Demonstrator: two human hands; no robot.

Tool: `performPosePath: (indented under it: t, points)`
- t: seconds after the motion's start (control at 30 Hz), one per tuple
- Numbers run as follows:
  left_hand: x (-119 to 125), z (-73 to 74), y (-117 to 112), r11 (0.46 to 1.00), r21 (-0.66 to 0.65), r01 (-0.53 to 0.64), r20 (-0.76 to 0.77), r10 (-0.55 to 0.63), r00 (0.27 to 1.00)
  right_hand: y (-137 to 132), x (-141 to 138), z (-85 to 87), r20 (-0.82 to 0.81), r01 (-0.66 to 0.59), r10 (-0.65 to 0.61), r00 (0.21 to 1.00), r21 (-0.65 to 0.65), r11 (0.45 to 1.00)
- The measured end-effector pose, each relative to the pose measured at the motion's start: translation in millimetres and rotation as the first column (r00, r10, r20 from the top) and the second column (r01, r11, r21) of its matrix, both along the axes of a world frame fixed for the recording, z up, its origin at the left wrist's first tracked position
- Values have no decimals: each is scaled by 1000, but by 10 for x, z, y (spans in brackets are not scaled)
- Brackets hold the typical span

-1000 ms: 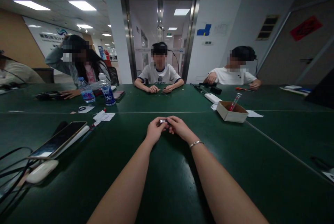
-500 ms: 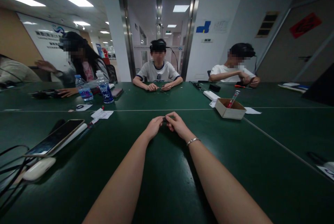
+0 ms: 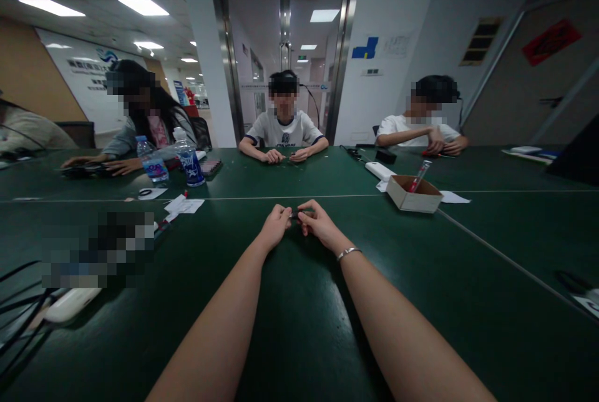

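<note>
Over the green table (image 3: pixel 299 302), my left hand (image 3: pixel 276 227) and my right hand (image 3: pixel 318 225) meet near the middle of the view. Between their fingertips is a small dark object (image 3: pixel 294 215), too small to name. The left thumb and fingers pinch its left end. On its other side, my right fingers are closed at the right end, with the index finger arched above. A silver bracelet circles my right wrist. Most of the object is hidden by the fingers.
An open cardboard box (image 3: pixel 412 201) holding a red-and-clear tube stands to the right, beside a white power strip (image 3: pixel 380 171). Two bottles (image 3: pixel 189 161) and paper slips (image 3: pixel 185 203) lie left. Cables and a white rounded device (image 3: pixel 72 305) sit near left. Several people work around the table.
My hands have drawn slightly apart, showing more of the dark object between them. The person at left has lowered a raised hand to the table.
</note>
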State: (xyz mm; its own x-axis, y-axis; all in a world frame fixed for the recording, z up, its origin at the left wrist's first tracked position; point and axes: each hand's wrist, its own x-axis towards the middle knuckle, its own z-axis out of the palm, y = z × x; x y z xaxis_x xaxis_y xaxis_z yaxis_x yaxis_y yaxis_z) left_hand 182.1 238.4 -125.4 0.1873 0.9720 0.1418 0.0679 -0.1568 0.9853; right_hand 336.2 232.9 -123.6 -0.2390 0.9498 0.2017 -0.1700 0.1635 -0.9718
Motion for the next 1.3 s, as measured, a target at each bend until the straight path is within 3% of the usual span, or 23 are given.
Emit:
performPosePath:
  t: [0.47, 0.73, 0.93, 1.13, 1.3]
  points:
    - [5, 27, -9, 996, 11, -92, -61, 93, 994, -38, -9, 34, 43, -10, 8, 999, 62, 998]
    - [30, 60, 45, 981, -134, -144, -29, 141, 990, -44, -26, 40, 79, -19, 9, 997, 119, 993]
    - [-20, 127, 40, 972, -227, -66, -17, 63, 998, -10, -71, 30, 107, -8, -10, 994, 164, 986]
    - [4, 37, 28, 982, -80, -170, -118, 161, 980, -3, -63, 6, 82, 14, -25, 996, 132, 991]
    - [15, -8, -6, 986, 70, -153, -168, 162, 972, -3, -20, 4, 7, 12, -12, 1000, 1, 1000]
